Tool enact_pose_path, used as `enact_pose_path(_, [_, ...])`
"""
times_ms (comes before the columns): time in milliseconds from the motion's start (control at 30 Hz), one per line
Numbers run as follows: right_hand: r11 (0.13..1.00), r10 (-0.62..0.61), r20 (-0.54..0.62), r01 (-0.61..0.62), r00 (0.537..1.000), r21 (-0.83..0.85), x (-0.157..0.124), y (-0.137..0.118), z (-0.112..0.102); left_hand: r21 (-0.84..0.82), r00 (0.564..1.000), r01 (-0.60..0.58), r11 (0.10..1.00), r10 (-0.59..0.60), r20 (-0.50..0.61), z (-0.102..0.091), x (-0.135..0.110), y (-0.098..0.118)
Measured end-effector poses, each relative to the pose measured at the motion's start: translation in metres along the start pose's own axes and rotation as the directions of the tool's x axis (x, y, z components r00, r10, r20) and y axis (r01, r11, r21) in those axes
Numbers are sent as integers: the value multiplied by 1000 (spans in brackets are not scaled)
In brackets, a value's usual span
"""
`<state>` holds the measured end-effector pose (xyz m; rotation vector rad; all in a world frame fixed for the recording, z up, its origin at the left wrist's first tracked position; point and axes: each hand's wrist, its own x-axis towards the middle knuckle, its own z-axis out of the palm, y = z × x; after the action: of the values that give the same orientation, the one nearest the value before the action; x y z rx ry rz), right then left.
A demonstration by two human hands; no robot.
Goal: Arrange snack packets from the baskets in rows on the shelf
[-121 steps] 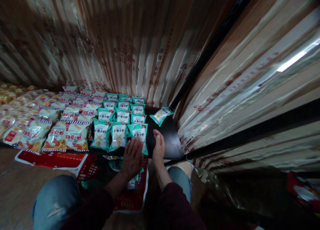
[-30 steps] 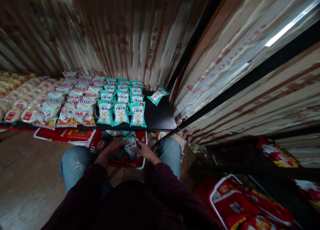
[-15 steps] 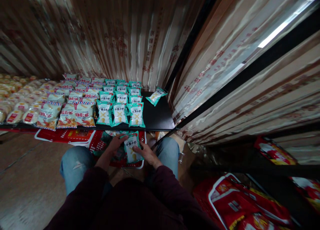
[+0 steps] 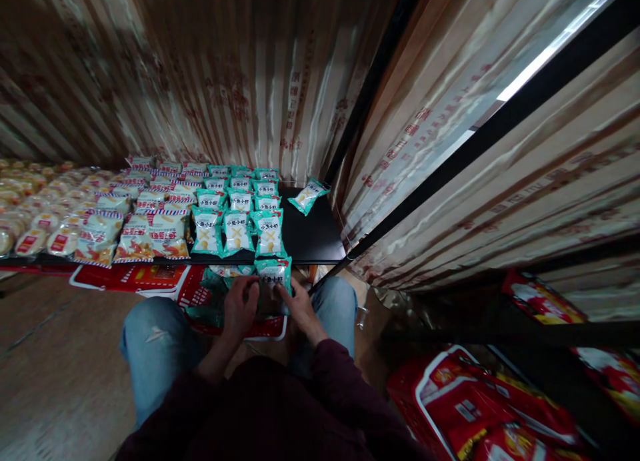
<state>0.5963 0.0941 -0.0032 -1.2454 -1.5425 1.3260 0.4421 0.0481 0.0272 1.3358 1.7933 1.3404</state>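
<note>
A teal-and-white snack bag (image 4: 273, 272) is held in front of the shelf edge, its top leaning away from me. My right hand (image 4: 301, 309) grips its lower right edge, thumb on the front. My left hand (image 4: 240, 309) is curled at its lower left edge; the fingertips are partly hidden. The bag's lower part is dim between the hands. Beneath them a red basket (image 4: 273, 330) holds more teal packs (image 4: 210, 301). Matching teal bags (image 4: 239, 232) stand in rows on the black shelf (image 4: 315, 237), and a single one (image 4: 309, 196) lies askew at its back right.
Striped-edge snack bags (image 4: 169, 234) and round wrapped cakes (image 4: 63, 237) fill the shelf's left part. A black post (image 4: 373, 91) and pleated curtains (image 4: 240, 67) bound the back and right. At lower right sits another red basket (image 4: 430, 387) with red packages (image 4: 480, 401).
The snack bag has moved up and forward toward the shelf edge and tilted away. My left hand has come off its top and curled lower at its left side.
</note>
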Motion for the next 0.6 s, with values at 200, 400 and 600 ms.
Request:
enact_pose_path(200, [999, -31, -11, 31, 999, -37, -6, -11, 0, -18, 998, 29, 999, -28, 62, 21, -22, -4])
enact_pose_path(400, [998, -64, 9, 64, 998, 2, -13, -9, 1, -287, 929, 360, 888, -312, 200, 22, -18, -9])
enact_pose_path(600, [972, -227, -31, 224, 973, -66, -13, -1, 12, -337, 891, 455, 824, -425, 162, 23, -12, -6])
